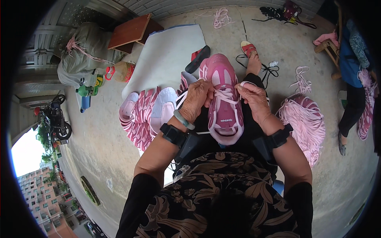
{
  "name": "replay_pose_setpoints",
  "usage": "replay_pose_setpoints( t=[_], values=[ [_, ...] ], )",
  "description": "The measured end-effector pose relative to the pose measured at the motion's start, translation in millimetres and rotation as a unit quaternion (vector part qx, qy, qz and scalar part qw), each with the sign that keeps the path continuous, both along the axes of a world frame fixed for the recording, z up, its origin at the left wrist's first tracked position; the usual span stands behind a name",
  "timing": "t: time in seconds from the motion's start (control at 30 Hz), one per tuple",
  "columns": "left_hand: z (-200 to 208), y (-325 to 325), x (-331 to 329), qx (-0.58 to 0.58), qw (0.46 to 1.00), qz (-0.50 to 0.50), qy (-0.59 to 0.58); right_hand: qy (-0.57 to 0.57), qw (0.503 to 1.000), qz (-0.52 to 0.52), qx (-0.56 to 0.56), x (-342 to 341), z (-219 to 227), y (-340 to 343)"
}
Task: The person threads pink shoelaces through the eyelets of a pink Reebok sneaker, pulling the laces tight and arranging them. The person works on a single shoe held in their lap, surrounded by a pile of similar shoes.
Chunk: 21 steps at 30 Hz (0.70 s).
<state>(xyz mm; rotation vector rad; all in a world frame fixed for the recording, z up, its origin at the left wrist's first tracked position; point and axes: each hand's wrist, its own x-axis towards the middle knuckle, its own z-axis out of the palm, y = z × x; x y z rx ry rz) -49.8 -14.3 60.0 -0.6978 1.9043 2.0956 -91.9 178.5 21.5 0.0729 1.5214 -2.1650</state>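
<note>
A pink sneaker upper (227, 111) with a whitish-pink lace threaded through its eyelets rests on my lap, toe pointing away from me. My left hand (197, 97) is closed at its left edge, fingertips pinching the pale shoelace (225, 94) near the upper eyelets. On the opposite edge my right hand (254, 97) is also closed, thumb and finger gripping the lace beside the eyelets. The exact hold of the left fingertips is partly hidden by the hand itself. A jade-coloured bangle and a black strap sit on my left wrist; another black strap is on the right.
Stacked pink shoe uppers (147, 115) stand to my left. A heap of pink uppers and laces (303, 123) lies on the right. Ahead are a white sheet (170, 51), a dark sandal (197, 59) and loose laces (222, 18). Another person's leg (350, 111) is at far right.
</note>
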Motion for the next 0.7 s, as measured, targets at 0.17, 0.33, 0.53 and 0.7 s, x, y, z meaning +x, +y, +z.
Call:
replay_pose_setpoints(
  t=[0.17, 0.33, 0.53, 0.7],
  values=[
    [-7.2, 1.2, 26.3, -0.371, 0.879, -0.039, 0.297, 0.03, 0.998, -0.019, 0.047, 9.5, -4.0, 15.5],
    [28.1, 28.5, 50.0, -0.353, 0.872, -0.24, 0.239, 0.065, 0.997, 0.008, 0.037, 26.4, -5.5, 20.1],
    [12.6, 38.7, 33.9, -0.409, 0.848, -0.251, 0.225, 0.084, 0.995, 0.048, 0.023, 25.8, -13.5, 27.6],
    [5.3, 36.0, 22.8, -0.401, 0.86, -0.227, 0.218, 0.156, 0.987, -0.021, 0.043, 17.2, -6.2, 10.4]
  ],
)
